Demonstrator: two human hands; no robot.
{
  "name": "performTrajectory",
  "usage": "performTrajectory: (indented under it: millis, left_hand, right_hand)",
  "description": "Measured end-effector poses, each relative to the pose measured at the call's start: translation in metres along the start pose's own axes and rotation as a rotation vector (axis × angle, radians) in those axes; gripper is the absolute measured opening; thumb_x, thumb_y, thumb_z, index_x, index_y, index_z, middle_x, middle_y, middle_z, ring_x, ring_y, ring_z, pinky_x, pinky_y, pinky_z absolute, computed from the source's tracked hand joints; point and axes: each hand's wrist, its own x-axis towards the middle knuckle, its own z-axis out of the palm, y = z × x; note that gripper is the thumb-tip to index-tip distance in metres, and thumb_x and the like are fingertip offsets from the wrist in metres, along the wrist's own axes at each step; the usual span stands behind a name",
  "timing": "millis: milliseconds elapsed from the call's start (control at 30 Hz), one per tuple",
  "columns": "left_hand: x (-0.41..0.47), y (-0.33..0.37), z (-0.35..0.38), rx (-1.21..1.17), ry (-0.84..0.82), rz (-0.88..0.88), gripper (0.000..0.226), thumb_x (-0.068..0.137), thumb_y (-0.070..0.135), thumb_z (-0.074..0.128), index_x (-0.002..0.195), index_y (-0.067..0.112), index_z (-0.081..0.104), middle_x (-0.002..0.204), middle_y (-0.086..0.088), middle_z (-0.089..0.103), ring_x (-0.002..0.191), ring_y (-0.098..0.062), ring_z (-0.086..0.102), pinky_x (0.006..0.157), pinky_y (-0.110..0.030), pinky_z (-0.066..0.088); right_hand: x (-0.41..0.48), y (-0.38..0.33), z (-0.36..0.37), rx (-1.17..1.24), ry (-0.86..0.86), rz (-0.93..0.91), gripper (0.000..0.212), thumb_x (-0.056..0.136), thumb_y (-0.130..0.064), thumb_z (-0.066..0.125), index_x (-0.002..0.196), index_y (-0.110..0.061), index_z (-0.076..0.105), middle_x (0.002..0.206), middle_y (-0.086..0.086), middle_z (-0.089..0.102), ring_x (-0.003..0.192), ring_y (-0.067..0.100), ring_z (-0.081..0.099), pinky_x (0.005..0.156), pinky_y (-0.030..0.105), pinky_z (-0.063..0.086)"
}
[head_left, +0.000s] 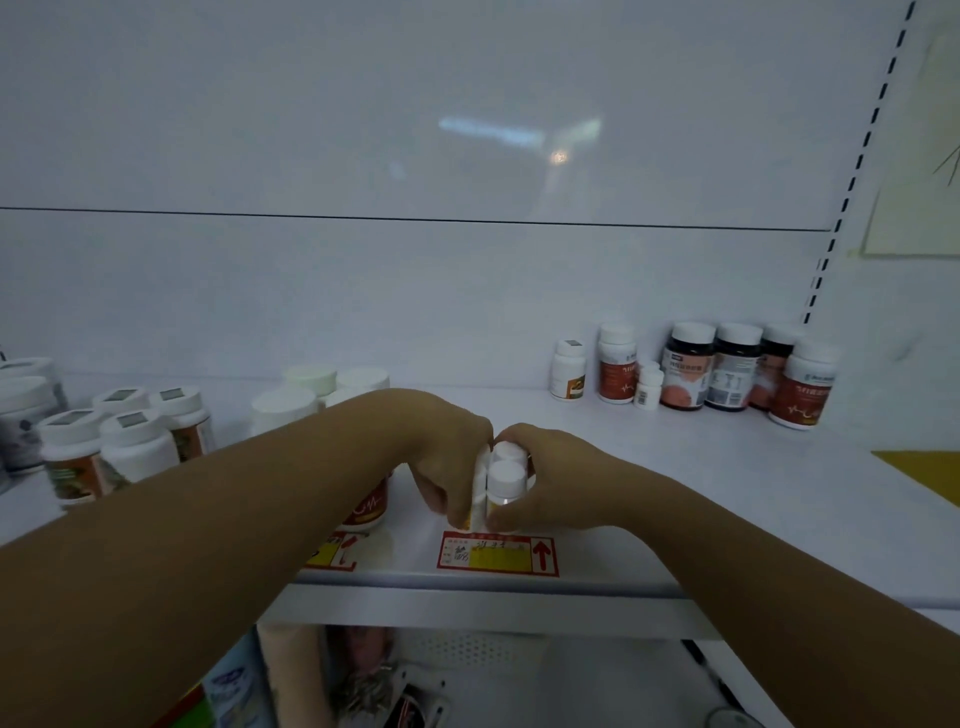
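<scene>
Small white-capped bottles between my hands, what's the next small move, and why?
Probably settle them and let go: the left hand and right hand grip the small white-capped bottles together just behind the red price label at the shelf front, so they look lined up.

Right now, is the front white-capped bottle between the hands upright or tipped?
Upright: front bottle stands cap up, gripped between left hand and right hand.

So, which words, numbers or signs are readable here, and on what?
Red and yellow paper shelf tag: red arrow pointing up; handwriting too blurred to read.
Second such tag to its left: unreadable.
Brown and white plastic bottles, back right: labels too blurred.
Small white-capped plastic bottles in left hand and right hand: no readable text.
</scene>
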Motion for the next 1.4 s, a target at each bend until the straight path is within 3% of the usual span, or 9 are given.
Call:
performTrajectory:
  millis: [133,200,300,400,467,633,900,1100,1400]
  left_hand:
    - [0.004,-0.001,0.003,-0.002,0.012,0.002,0.061,0.068,0.029,0.08,0.122,0.015,0.056,0.109,-0.006,0.067,0.097,-0.021,0.065,0.082,-0.029,0.053]
    - [0.002,0.0,-0.001,-0.005,-0.009,-0.029,0.076,0.068,0.034,0.08,0.133,0.015,0.045,0.121,-0.005,0.06,0.107,-0.021,0.06,0.088,-0.029,0.052]
    - [-0.007,-0.002,-0.021,0.026,-0.001,-0.059,0.096,0.072,0.041,0.076,0.147,0.018,0.021,0.148,-0.003,0.038,0.132,-0.024,0.041,0.107,-0.037,0.038]
    - [-0.007,-0.002,-0.046,-0.127,0.076,-0.028,0.096,0.075,0.04,0.073,0.149,0.028,0.014,0.155,0.0,0.028,0.138,-0.023,0.033,0.113,-0.042,0.03]
    - [0.004,0.006,-0.054,-0.226,0.143,0.009,0.087,0.08,0.035,0.07,0.148,0.03,0.017,0.153,0.0,0.031,0.137,-0.023,0.035,0.112,-0.041,0.032]
    - [0.047,0.038,-0.058,-0.191,0.193,0.036,0.072,0.086,0.036,0.063,0.146,0.028,0.025,0.149,0.001,0.037,0.133,-0.02,0.04,0.107,-0.033,0.036]
    - [0.131,0.062,-0.072,-0.223,0.425,-0.083,0.056,0.084,0.019,0.066,0.136,0.013,0.044,0.134,-0.008,0.052,0.112,-0.021,0.053,0.085,-0.023,0.039]
    - [0.179,0.053,-0.082,-0.33,0.524,-0.189,0.065,0.083,0.02,0.068,0.14,0.019,0.037,0.14,-0.005,0.046,0.125,-0.023,0.046,0.097,-0.028,0.037]
    - [0.212,0.052,-0.078,-0.47,0.631,-0.315,0.042,0.083,0.036,0.064,0.117,0.015,0.052,0.118,-0.007,0.058,0.103,-0.022,0.053,0.087,-0.031,0.045]
  right_hand:
    - [-0.001,0.002,-0.002,-0.007,-0.005,0.003,0.069,0.07,-0.039,0.079,0.127,-0.025,0.042,0.122,-0.002,0.058,0.097,0.011,0.051,0.082,0.025,0.041]
    - [-0.003,0.001,-0.003,-0.011,-0.021,0.016,0.078,0.069,-0.042,0.078,0.134,-0.026,0.037,0.131,-0.002,0.054,0.106,0.013,0.052,0.087,0.026,0.042]
    - [-0.007,0.004,-0.01,0.021,-0.057,0.051,0.093,0.073,-0.049,0.072,0.146,-0.027,0.02,0.146,-0.003,0.041,0.126,0.019,0.045,0.102,0.034,0.039]
    - [-0.014,0.019,-0.024,0.094,-0.003,0.069,0.088,0.077,-0.056,0.063,0.148,-0.03,0.017,0.149,-0.004,0.038,0.127,0.017,0.044,0.1,0.03,0.039]
    - [-0.02,0.034,-0.035,0.128,0.047,0.1,0.085,0.078,-0.06,0.058,0.147,-0.031,0.019,0.149,-0.005,0.038,0.127,0.016,0.045,0.1,0.029,0.039]
    - [-0.026,0.094,-0.059,0.109,0.12,0.132,0.077,0.082,-0.056,0.058,0.146,-0.03,0.025,0.147,-0.004,0.041,0.126,0.014,0.047,0.101,0.028,0.04]
    - [0.012,0.188,-0.081,-0.085,0.249,0.142,0.066,0.09,-0.039,0.054,0.146,-0.021,0.025,0.152,0.001,0.029,0.133,0.02,0.039,0.108,0.033,0.034]
    - [0.053,0.211,-0.081,-0.212,0.371,0.066,0.048,0.094,-0.017,0.046,0.14,-0.015,0.034,0.145,0.004,0.038,0.127,0.022,0.044,0.103,0.034,0.039]
    - [0.064,0.22,-0.075,-0.166,0.499,0.036,0.038,0.094,-0.03,0.05,0.13,-0.021,0.047,0.132,0.0,0.045,0.111,0.021,0.055,0.091,0.03,0.046]
